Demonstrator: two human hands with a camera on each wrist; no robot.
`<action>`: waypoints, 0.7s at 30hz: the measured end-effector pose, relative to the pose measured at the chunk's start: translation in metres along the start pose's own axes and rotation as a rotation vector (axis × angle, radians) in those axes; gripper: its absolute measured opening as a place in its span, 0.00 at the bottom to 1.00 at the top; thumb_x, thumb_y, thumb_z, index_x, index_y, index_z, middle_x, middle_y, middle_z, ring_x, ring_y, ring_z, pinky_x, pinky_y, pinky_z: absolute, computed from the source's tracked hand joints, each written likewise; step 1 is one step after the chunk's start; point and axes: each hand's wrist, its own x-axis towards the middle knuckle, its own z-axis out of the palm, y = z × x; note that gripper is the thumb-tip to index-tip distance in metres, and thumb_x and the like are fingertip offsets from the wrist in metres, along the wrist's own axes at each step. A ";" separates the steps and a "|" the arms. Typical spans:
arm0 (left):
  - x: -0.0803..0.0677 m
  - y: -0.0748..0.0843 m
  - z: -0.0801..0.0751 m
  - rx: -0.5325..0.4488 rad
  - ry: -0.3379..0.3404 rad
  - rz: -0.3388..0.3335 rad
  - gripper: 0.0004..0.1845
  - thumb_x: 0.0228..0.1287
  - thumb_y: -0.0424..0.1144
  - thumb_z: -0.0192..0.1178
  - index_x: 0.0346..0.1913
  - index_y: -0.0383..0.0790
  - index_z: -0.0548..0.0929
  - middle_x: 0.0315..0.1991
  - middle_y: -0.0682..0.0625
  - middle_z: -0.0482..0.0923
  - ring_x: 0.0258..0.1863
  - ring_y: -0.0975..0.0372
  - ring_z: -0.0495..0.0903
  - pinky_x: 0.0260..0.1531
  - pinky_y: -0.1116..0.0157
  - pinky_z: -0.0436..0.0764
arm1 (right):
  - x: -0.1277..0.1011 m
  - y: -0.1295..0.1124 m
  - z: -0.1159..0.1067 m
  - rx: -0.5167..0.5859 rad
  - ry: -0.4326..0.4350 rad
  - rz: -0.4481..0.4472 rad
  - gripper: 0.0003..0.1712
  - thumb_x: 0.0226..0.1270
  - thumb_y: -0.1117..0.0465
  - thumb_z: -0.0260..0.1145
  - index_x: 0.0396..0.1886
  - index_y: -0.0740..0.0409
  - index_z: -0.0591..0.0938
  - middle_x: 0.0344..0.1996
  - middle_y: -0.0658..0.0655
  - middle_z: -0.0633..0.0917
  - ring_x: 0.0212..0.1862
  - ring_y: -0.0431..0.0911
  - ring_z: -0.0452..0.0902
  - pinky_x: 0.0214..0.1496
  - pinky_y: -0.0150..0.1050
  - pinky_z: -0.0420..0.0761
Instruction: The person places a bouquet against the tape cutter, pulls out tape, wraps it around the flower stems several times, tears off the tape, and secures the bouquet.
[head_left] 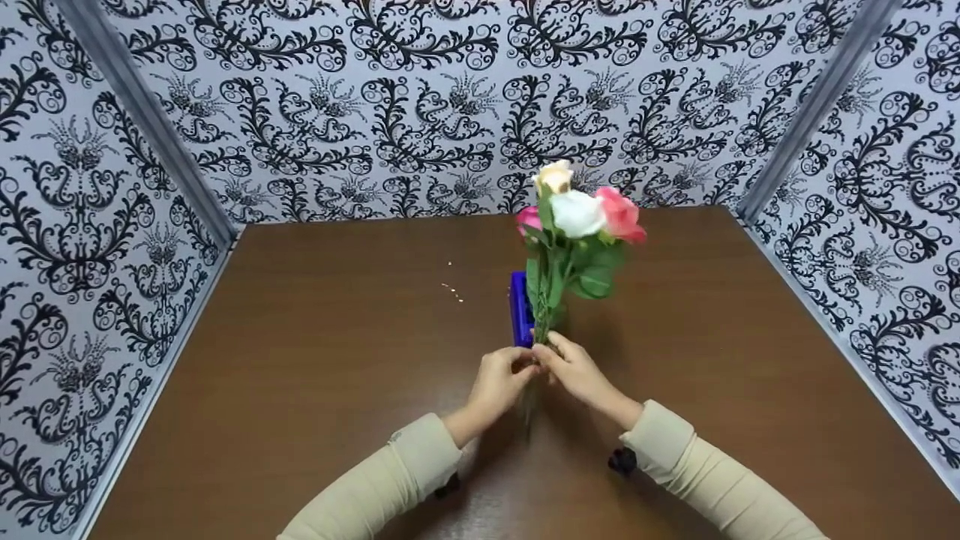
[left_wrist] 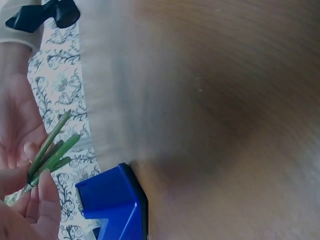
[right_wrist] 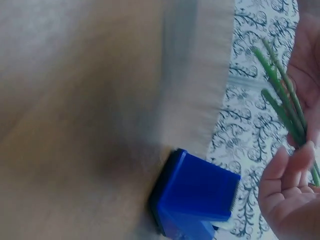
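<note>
A bunch of roses [head_left: 577, 215] on green leafy stems stands upright between my hands, with cream, white, coral-pink and magenta blooms. My left hand [head_left: 496, 384] pinches the stems low down, its thumb and fingertips close to the other hand. From the right side, my right hand [head_left: 581, 375] grips the same stems at about that height. Cut stem ends [left_wrist: 52, 155] poke out past the fingers in the left wrist view, and the stems [right_wrist: 285, 100] also show in the right wrist view. Just behind the hands is a blue tape dispenser [head_left: 519, 311], partly hidden by the leaves and stems.
The brown wooden table [head_left: 337, 322] spreads out on both sides. Small pale scraps [head_left: 454, 292] lie left of the dispenser. Black-and-white patterned walls [head_left: 420, 112] enclose the back and sides. In the right wrist view, the dispenser [right_wrist: 197, 187] shows a toothed edge.
</note>
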 end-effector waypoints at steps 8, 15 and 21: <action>0.007 -0.021 -0.017 -0.012 0.099 -0.061 0.08 0.53 0.30 0.63 0.36 0.27 0.82 0.31 0.40 0.83 0.31 0.56 0.81 0.34 0.67 0.78 | 0.003 0.011 -0.029 -0.001 0.066 -0.025 0.21 0.71 0.61 0.51 0.58 0.71 0.70 0.23 0.62 0.78 0.19 0.48 0.73 0.25 0.35 0.74; 0.041 -0.226 0.014 0.034 0.215 -0.057 0.13 0.56 0.50 0.62 0.39 0.46 0.84 0.35 0.52 0.83 0.36 0.61 0.81 0.36 0.65 0.77 | -0.005 0.022 -0.065 -0.010 0.184 0.006 0.18 0.71 0.63 0.50 0.55 0.70 0.72 0.23 0.61 0.78 0.18 0.44 0.72 0.23 0.32 0.72; 0.029 -0.212 -0.024 -0.033 0.113 -0.447 0.12 0.60 0.36 0.60 0.44 0.31 0.81 0.40 0.40 0.80 0.37 0.53 0.79 0.27 0.59 0.80 | -0.012 0.026 -0.085 -0.002 0.209 0.052 0.18 0.71 0.63 0.49 0.55 0.70 0.72 0.24 0.60 0.78 0.19 0.40 0.71 0.25 0.32 0.74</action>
